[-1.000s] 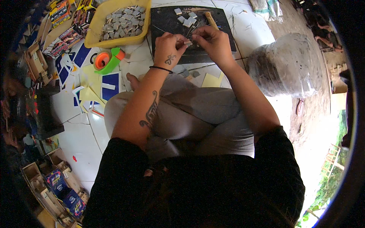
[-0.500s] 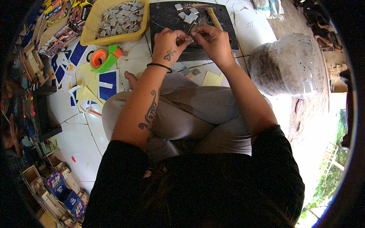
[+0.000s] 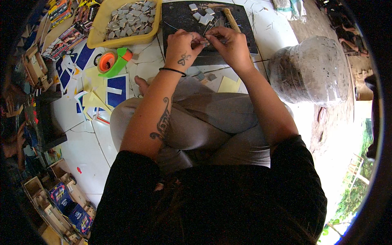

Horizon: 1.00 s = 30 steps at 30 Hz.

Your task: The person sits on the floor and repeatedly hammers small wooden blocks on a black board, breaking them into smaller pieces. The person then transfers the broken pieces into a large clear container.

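Observation:
Over the near part of a black work block (image 3: pixel 196 60), my two hands meet almost fingertip to fingertip. My left hand (image 3: pixel 181 47) is closed, pinching a small block (image 3: pixel 205 43) between thumb and fingers. Thumb and forefinger of my right hand (image 3: pixel 232 45) are pressed together at that block's edge; whatever they grip is too small to make out. Just beyond, several grey-topped square pieces (image 3: pixel 206 18) lie on the black block. Beside them are a hammer with a wooden handle (image 3: pixel 231 19) and a heap of thin nails (image 3: pixel 219 23).
A yellow tub (image 3: pixel 93 34) of similar square pieces stands at the far left. Nearer lie an orange-and-green tape dispenser (image 3: pixel 116 63) and paper scraps (image 3: pixel 94 102). To the right sits a large, grimy clear plastic container (image 3: pixel 308 71). Wooden toy vehicles (image 3: pixel 61 204) are at the lower left.
My hands hold nearly the same pose at the same spot. The whole picture has shifted very slightly.

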Motion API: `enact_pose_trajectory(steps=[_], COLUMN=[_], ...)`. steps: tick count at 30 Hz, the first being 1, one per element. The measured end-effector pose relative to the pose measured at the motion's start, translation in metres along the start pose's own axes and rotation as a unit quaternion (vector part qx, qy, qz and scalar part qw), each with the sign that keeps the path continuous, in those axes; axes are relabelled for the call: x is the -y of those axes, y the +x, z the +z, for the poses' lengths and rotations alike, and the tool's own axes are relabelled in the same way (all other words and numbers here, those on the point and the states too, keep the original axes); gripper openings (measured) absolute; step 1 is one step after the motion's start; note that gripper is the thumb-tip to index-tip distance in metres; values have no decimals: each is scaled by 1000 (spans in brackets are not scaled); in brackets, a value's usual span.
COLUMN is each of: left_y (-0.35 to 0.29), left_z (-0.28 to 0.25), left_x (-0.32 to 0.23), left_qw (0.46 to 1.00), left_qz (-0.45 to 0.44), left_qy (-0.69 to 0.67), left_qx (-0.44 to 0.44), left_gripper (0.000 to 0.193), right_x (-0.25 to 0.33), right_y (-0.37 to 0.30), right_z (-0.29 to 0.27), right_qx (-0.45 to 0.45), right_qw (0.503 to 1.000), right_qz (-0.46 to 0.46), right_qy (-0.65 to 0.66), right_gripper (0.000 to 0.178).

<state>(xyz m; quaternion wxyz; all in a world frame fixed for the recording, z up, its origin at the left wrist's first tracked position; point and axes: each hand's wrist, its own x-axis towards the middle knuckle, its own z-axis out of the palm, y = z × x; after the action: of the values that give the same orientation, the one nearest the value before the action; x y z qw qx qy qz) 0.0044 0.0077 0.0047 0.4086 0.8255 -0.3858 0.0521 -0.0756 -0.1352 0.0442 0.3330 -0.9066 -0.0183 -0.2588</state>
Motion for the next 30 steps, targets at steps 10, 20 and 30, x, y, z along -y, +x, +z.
enact_pose_trajectory(steps=[10,20,30], left_y=[-2,-2,-4], left_z=[3,11,11], left_x=[-3,-7,-8], left_qw=[998,992,992], left_qz=[-5,33,40], left_qy=[-52,-100,-96], left_qx=[-37,-69,-74], left_gripper=[14,12,12], right_x=[0,11,41], right_y=[1,-41,-100], right_z=[2,-43,-93], right_qx=[15,67,70], right_qw=[1000,941,962], right_qz=[-1,115,263], right_qy=[-2,-310,-27], right_gripper=[11,59,41])
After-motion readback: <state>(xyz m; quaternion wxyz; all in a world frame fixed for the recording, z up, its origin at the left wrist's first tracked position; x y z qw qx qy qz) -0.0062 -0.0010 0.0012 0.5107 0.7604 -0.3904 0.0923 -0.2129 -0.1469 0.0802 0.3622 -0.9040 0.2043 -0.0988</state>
